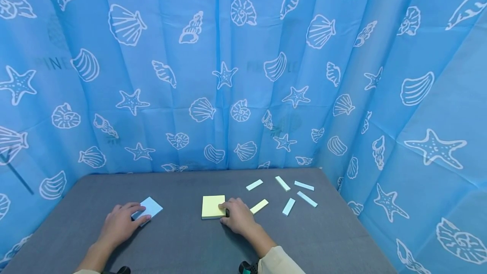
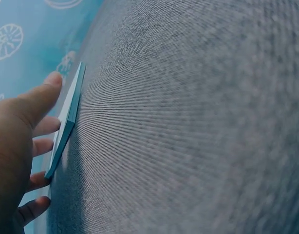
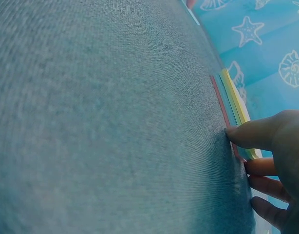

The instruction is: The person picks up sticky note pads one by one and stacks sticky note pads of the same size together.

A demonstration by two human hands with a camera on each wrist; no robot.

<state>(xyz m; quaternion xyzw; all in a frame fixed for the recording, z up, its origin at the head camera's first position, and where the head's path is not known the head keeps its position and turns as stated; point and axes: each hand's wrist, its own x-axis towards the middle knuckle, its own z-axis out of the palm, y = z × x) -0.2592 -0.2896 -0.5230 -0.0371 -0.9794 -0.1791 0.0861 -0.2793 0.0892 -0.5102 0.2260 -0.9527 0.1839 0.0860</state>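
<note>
A light blue pad of sticky notes [image 1: 154, 206] lies on the grey table at the left, its side edge [image 2: 71, 117] showing in the left wrist view. My left hand [image 1: 119, 223] rests at it with fingers loosely spread; the fingertips meet its left part, and the thumb stands raised over it. At the middle sits a square stack of sticky notes [image 1: 211, 206], yellow on top. Green, blue and red layers show along its side [image 3: 231, 105] in the right wrist view. My right hand [image 1: 239, 217] grips its right near corner, thumb against the lower edge.
Right of the stack lie several narrow strips: a yellow one [image 1: 259, 206], pale green ones [image 1: 254, 184] and light blue ones [image 1: 307, 199]. Blue curtains [image 1: 224, 130] with white shell prints hang along the table's back and right side. The table [image 1: 182, 244] has grey cloth.
</note>
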